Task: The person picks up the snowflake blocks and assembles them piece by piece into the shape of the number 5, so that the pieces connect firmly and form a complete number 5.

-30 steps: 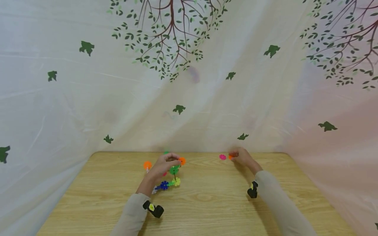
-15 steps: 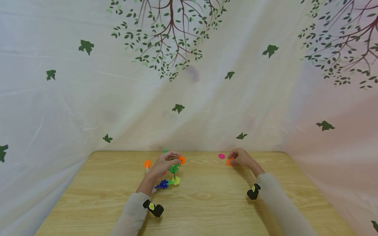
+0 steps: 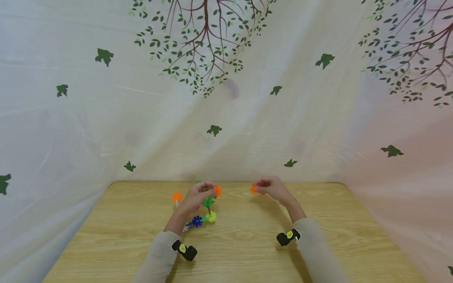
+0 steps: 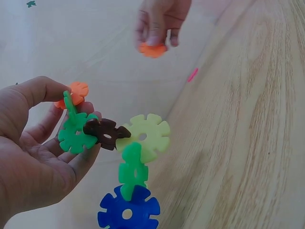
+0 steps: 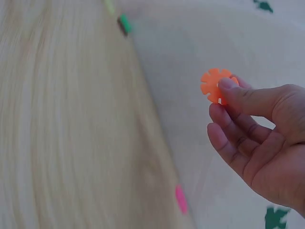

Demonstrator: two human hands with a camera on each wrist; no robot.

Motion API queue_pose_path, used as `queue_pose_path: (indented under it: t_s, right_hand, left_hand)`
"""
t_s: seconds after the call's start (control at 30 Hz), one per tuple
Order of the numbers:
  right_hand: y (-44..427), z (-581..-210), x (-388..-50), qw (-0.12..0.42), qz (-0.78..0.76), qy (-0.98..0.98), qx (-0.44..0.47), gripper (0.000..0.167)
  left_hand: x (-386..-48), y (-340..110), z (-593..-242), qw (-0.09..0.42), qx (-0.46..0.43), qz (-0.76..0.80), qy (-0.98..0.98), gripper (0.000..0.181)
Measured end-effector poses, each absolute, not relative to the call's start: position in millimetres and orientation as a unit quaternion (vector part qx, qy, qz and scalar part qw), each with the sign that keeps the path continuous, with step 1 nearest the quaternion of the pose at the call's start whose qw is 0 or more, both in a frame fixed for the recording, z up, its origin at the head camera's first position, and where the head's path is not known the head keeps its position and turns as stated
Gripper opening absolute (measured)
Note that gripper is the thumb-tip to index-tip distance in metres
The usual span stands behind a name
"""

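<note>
My left hand [image 3: 194,199] pinches a linked chain of notched plastic discs near its green discs [image 4: 77,133]. An orange disc [image 3: 217,191] sits at this end, beside the fingertips. From there the chain runs through a brown disc [image 4: 107,133], a pale yellow disc [image 4: 155,131], a light green disc [image 4: 127,174] and a blue disc [image 4: 114,210]. Another orange disc [image 3: 177,197] shows left of the hand, which hides part of the chain. My right hand [image 3: 279,192] pinches a loose orange notched disc [image 5: 213,86] between thumb and fingers, apart from the chain.
A pink disc [image 5: 181,199] lies on the wooden table [image 3: 244,243] near its far edge; in the head view the right hand covers it. Behind the table hangs a pale curtain [image 3: 247,149] printed with trees and leaves.
My right hand has brought the orange disc off to the left, past the pink disc and closer to the chain. The left hand stays nearly in place with the chain.
</note>
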State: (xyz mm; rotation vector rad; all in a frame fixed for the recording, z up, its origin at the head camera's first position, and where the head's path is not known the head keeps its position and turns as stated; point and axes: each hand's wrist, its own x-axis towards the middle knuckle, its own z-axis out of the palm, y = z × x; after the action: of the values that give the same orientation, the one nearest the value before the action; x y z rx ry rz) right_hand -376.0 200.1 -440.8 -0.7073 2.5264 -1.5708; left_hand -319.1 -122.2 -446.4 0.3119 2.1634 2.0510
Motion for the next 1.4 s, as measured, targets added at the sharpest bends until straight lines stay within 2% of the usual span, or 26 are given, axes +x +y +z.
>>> queue_pose_path:
  t_s: [0.23, 0.43, 0.77, 1.0, 1.4]
  right_hand:
    - [140, -420, -367, 0.041, -0.539, 0.801, -0.257, 0.019]
    - [110, -418, -362, 0.028, -0.548, 0.788, -0.279, 0.014]
    - [99, -430, -360, 0.01, -0.555, 0.791, -0.257, 0.011]
    - [93, -409, -339, 0.005, -0.563, 0.784, -0.261, 0.01]
    - [92, -410, -339, 0.001, -0.573, 0.78, -0.251, 0.01]
  left_hand:
    - [-321, -123, -447, 0.069, 0.085, 0.693, 0.713, 0.027]
    - [-321, -123, -446, 0.072, 0.077, 0.716, 0.69, 0.027]
    - [-323, -119, -448, 0.062, 0.054, 0.731, 0.677, 0.021]
    - [-322, -119, -446, 0.065, 0.043, 0.735, 0.674, 0.023]
    - [-323, -120, -446, 0.062, 0.051, 0.735, 0.674, 0.021]
